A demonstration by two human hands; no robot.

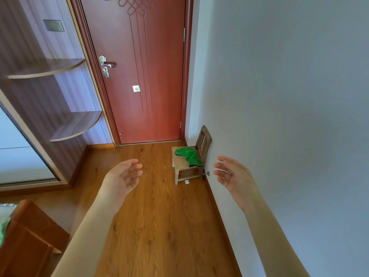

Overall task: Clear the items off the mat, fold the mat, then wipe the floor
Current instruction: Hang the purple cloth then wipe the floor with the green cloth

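Left hand [122,175] & right hand [232,176] both raised, fingers loosely spread, holding nothing. Green cloth [188,154] on small wooden chair [184,163], betw. hands, nearer the right.

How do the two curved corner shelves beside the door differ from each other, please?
The upper shelf is seen nearly edge-on, so mostly its pale front edge shows; the lower shelf shows its whole top surface. The upper shelf sits level with the door handle, the lower shelf nearer the floor. Both are quarter-round, wood-grained, bare, and fixed to the same striped cabinet side.
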